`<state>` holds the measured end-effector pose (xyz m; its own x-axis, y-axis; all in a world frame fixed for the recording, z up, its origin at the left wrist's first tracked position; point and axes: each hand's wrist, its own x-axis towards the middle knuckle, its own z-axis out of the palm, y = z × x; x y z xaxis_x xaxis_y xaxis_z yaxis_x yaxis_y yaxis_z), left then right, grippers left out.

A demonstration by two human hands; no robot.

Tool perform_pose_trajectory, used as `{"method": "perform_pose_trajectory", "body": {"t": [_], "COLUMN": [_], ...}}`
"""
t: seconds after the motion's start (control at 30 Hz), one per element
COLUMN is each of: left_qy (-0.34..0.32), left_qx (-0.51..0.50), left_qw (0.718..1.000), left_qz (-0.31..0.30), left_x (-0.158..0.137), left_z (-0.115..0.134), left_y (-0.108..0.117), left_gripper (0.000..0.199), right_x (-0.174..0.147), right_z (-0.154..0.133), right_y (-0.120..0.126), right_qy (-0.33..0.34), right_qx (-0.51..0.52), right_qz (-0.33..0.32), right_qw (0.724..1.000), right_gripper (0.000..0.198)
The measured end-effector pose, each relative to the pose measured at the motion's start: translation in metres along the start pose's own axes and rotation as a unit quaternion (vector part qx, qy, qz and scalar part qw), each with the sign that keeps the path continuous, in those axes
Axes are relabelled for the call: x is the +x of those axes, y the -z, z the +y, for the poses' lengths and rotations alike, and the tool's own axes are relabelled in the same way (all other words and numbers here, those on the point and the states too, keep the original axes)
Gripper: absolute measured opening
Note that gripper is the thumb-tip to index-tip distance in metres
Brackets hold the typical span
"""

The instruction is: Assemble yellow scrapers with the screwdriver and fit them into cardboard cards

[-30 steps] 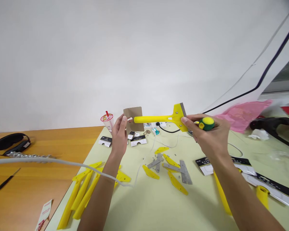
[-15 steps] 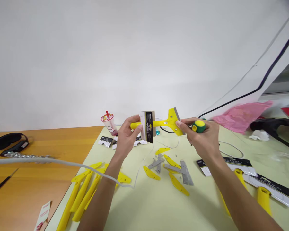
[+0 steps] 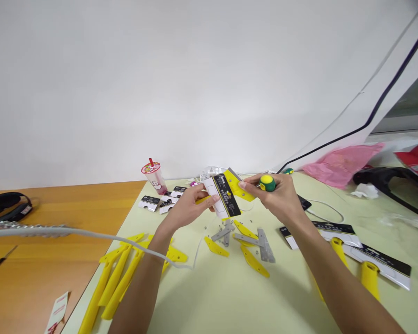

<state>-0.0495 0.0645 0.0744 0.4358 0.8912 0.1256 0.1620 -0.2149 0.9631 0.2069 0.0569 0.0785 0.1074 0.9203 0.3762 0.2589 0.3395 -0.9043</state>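
Observation:
Above the table, my left hand (image 3: 188, 206) is closed on the handle end of a yellow scraper (image 3: 239, 185), its thumb on a black and white cardboard packaging sleeve (image 3: 226, 197). The sleeve sits around the scraper, hiding its neck and part of its head. My right hand (image 3: 282, 197) pinches the scraper's head near the metal blade edge. Tucked in that same hand is a screwdriver with a yellow and green handle (image 3: 267, 183); its shaft is hidden. Below lie loose yellow plates (image 3: 254, 262), grey metal blades (image 3: 265, 246) and small screws.
Yellow scraper handles (image 3: 120, 276) are piled at left, under a pale cable (image 3: 101, 235). More sleeves (image 3: 378, 264) and yellow handles (image 3: 369, 278) lie at right. A drink cup (image 3: 155, 178) stands at the back, near a pink bag (image 3: 341, 162). A wooden table (image 3: 90, 204) adjoins on the left.
The sleeve has moved along the scraper from its handle toward its head, and my hands are closer together. The scraper has tilted, its head turning toward me. The view has shifted slightly.

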Motion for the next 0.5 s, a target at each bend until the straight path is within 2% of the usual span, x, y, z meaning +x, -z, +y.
{"method": "perform_pose_trajectory", "body": {"t": [0.2,0.3,0.4,0.5], "left_qy": [-0.016,-0.054,-0.1,-0.094], "left_qx": [-0.01,-0.063,-0.134,-0.176], "left_qw": [0.999,0.996,0.983,0.977], "left_qz": [0.029,-0.019,-0.077,-0.076], "left_x": [0.002,0.003,0.005,0.007], "left_z": [-0.007,-0.012,-0.021,-0.039], "left_y": [-0.025,-0.032,-0.026,-0.012], "left_gripper": [0.052,0.054,0.062,0.047], "right_x": [-0.002,-0.002,-0.003,-0.007], "right_z": [-0.002,-0.005,-0.011,-0.017], "right_y": [-0.005,-0.003,0.006,0.017], "right_qy": [0.019,0.016,0.022,0.073], "right_qx": [-0.012,-0.017,-0.041,-0.056], "right_qz": [-0.034,-0.062,-0.098,-0.157], "right_qw": [0.999,0.998,0.994,0.983], "right_gripper": [0.021,0.024,0.03,0.032]}}
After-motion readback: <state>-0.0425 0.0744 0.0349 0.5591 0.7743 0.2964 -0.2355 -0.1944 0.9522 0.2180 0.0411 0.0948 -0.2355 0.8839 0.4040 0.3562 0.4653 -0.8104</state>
